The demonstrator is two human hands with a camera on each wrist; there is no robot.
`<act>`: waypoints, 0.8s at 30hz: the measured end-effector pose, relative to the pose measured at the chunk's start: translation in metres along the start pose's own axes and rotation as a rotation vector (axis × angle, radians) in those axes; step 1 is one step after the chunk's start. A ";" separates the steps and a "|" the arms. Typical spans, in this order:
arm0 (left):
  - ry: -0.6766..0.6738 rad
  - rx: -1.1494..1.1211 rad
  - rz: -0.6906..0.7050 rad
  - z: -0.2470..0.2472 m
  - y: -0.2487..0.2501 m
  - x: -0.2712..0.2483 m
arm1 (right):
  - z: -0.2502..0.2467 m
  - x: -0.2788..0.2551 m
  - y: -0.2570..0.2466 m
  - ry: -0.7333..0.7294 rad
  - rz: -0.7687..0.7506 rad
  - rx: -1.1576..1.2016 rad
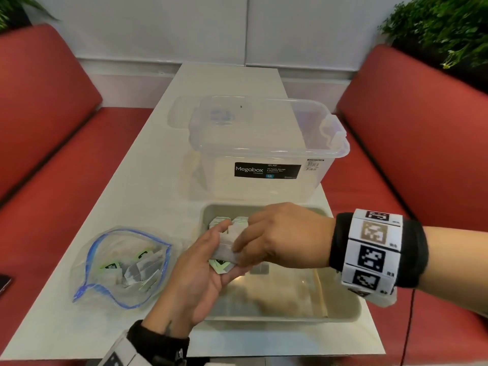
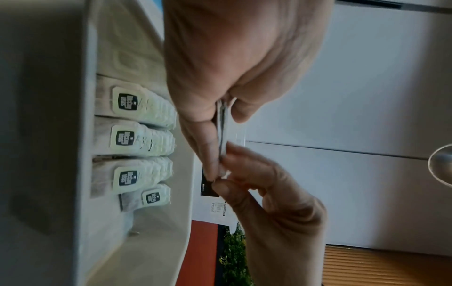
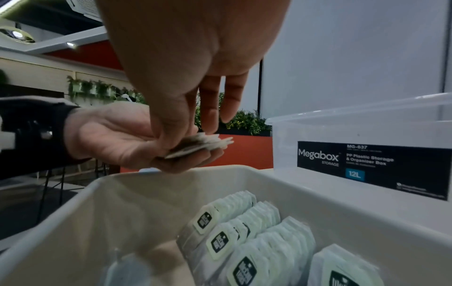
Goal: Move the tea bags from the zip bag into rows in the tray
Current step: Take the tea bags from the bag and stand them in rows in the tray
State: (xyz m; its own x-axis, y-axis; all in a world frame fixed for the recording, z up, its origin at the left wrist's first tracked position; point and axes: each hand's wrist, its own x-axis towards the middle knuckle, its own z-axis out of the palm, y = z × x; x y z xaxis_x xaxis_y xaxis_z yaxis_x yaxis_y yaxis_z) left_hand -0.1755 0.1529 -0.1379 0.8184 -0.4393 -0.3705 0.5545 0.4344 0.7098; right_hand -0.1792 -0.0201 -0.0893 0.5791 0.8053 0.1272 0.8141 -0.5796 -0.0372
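On the tabletop (image 1: 148, 165), above the tray (image 1: 340, 310), the left hand (image 1: 195, 273) cups stacked tea bags (image 1: 224, 250); the right hand (image 1: 280, 233) pinches them.

From head height we look forward and down over the table (image 1: 148, 180). Our two wrist views sit close, rolled sideways on the left, and share the tray (image 3: 318, 201) with the head view.
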 end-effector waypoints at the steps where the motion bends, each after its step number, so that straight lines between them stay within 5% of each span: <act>1: -0.003 0.007 -0.008 0.000 0.001 -0.001 | 0.000 -0.003 0.000 0.006 0.009 0.025; 13: -0.050 0.033 -0.099 0.003 -0.003 -0.002 | -0.003 -0.015 -0.002 -0.037 0.123 0.218; 20: -0.083 0.060 -0.095 -0.002 -0.006 -0.002 | -0.024 -0.006 0.010 0.314 0.446 0.485; 24: -0.039 0.074 -0.069 -0.010 -0.014 0.002 | -0.043 -0.012 0.036 0.205 0.763 0.535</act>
State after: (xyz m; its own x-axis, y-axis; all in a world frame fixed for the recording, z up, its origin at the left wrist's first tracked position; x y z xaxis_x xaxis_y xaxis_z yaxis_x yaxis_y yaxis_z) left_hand -0.1797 0.1542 -0.1544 0.7714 -0.4972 -0.3972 0.5954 0.3436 0.7263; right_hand -0.1589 -0.0557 -0.0498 0.9848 0.1664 0.0500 0.1609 -0.7648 -0.6239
